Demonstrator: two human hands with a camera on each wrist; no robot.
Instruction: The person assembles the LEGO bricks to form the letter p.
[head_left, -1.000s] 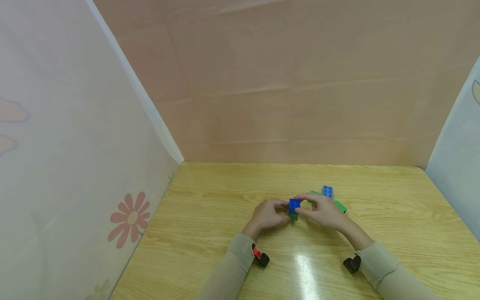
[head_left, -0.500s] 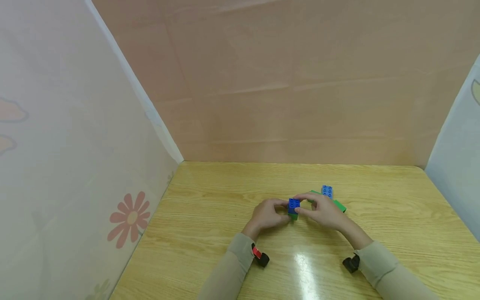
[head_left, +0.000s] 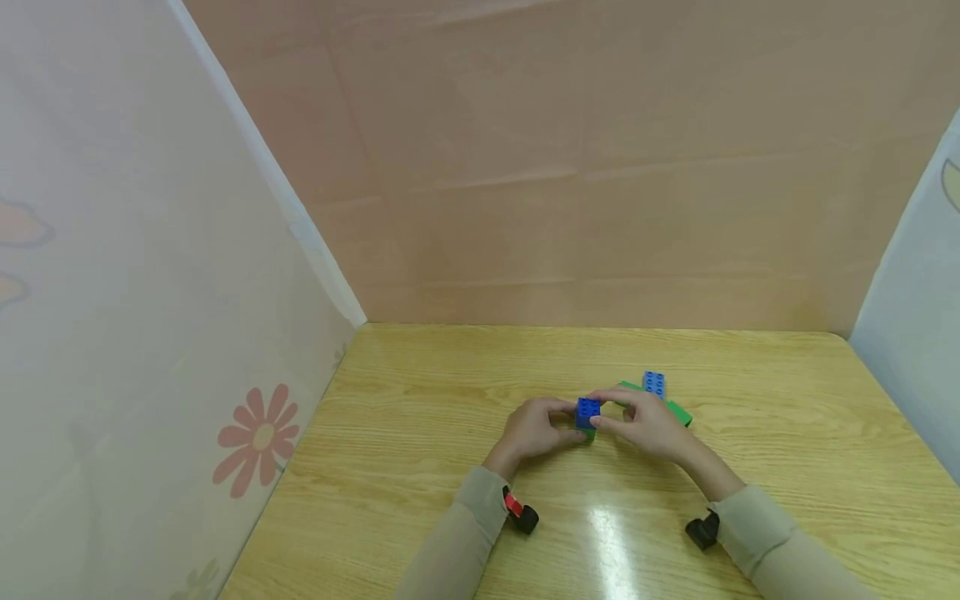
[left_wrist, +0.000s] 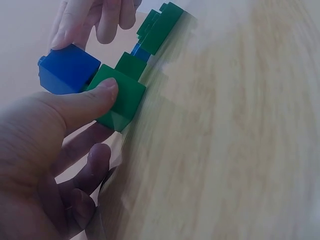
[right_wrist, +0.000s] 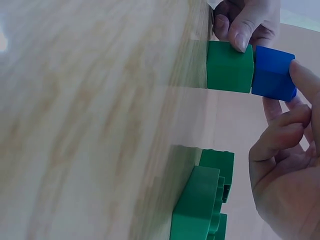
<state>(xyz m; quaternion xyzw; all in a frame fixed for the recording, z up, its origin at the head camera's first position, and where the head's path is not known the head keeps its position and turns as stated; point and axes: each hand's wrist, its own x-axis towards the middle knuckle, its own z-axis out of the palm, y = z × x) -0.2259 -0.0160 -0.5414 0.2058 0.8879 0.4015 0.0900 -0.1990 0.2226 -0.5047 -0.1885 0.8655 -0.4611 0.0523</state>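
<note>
A dark blue brick [head_left: 588, 407] with studs on top sits over a green brick [left_wrist: 128, 102] in the middle of the table. My left hand [head_left: 531, 431] pinches the green brick, thumb on its near face. From the other side, my right hand [head_left: 648, 425] holds the blue brick between thumb and fingers. In the right wrist view a thin dark line shows between the green brick [right_wrist: 229, 66] and the blue brick [right_wrist: 273, 73]. The green brick stands on the tabletop.
Just beyond my right hand lie a lighter blue brick [head_left: 655, 383] with several studs and green bricks [head_left: 680, 413], partly hidden by that hand. The wooden table [head_left: 420, 383] meets a tan backdrop [head_left: 600, 208] behind and a flower-patterned panel [head_left: 150, 275] on the left.
My left thumb has shifted slightly right across the green brick's near face. Both hands otherwise stay in place around the stacked bricks.
</note>
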